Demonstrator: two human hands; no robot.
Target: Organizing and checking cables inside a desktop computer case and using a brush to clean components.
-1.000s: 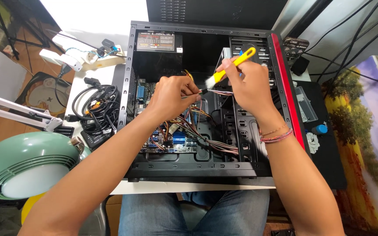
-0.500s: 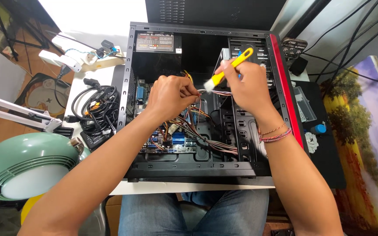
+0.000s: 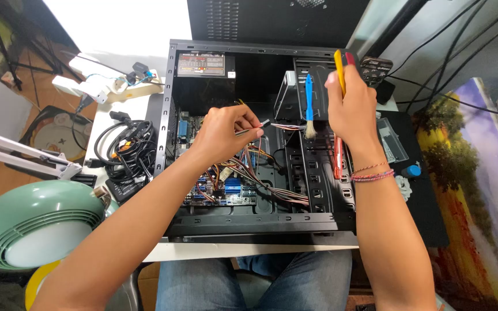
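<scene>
Left hand (image 3: 224, 131) pinching cable connector (image 3: 265, 122) over open computer case (image 3: 171, 144), right hand (image 3: 350, 106) gripping yellow tool (image 3: 339, 70), blue brush (image 3: 309, 106) possibly held too

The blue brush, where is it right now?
In the head view, the blue brush lies inside the open computer case, right of centre, just left of the right hand, bristles pointing toward the person.

White table (image 3: 249, 251) | open black computer case (image 3: 255, 222) lying on its side at centre | coiled black cables (image 3: 123, 151) just left of case | white power strip (image 3: 90, 86) at far left | blue cap (image 3: 413, 171) on dark mat (image 3: 427, 219) to right
</scene>
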